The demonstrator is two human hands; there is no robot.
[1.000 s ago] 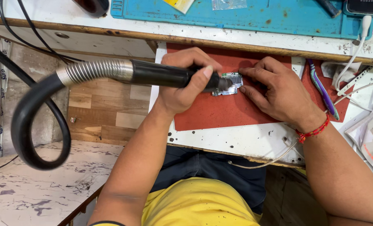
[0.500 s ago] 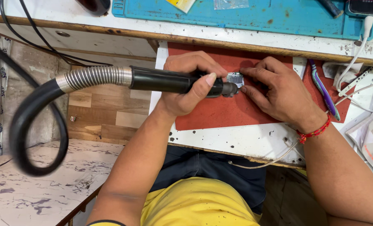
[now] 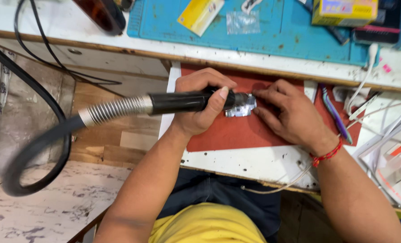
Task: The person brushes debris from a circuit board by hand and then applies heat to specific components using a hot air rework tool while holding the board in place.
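Heating step in hand: left hand (image 3: 199, 105) closed around nozzle (image 3: 182, 101) aimed at foil-wrapped part (image 3: 241, 107) on red mat (image 3: 236, 132), right hand (image 3: 288, 114) fingers (image 3: 259, 93) pinning part flat; next, probably steady tip, firm hold.

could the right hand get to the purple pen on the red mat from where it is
Probably yes: the right hand lies flat on the red mat, and the purple pen lies just beside it with nothing between them.
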